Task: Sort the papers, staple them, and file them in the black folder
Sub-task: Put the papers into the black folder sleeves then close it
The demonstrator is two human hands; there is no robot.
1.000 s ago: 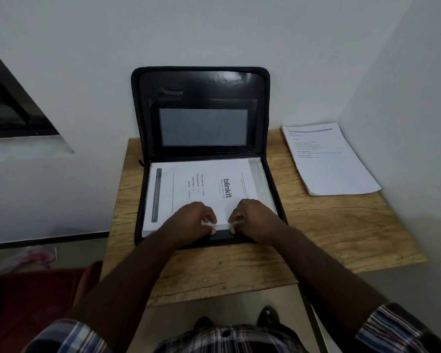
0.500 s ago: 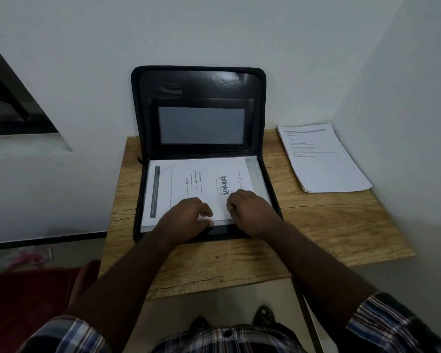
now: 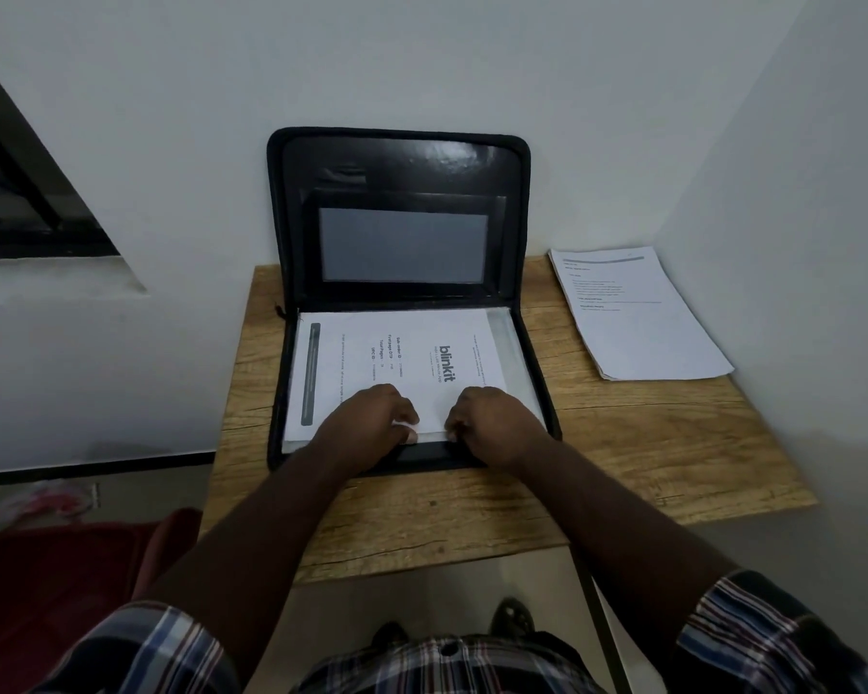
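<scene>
Black and zip-edged, the folder (image 3: 398,162) stands open on the wooden table (image 3: 647,443), its lid leaning against the wall so the lower half lies flat for filing. From the head view, a printed sheaf of papers (image 3: 397,353) rests in that lower half, turned sideways. The left hand (image 3: 372,418) and right hand (image 3: 492,418) sit close together at its near edge; each grip is curled, fingers tucked and pinching the paper edge, probably to square the sheaf and seat it in the pocket. A second stack of papers (image 3: 637,318) waits well apart at the table's far right corner, likely next to be filed. No stapler shows.
</scene>
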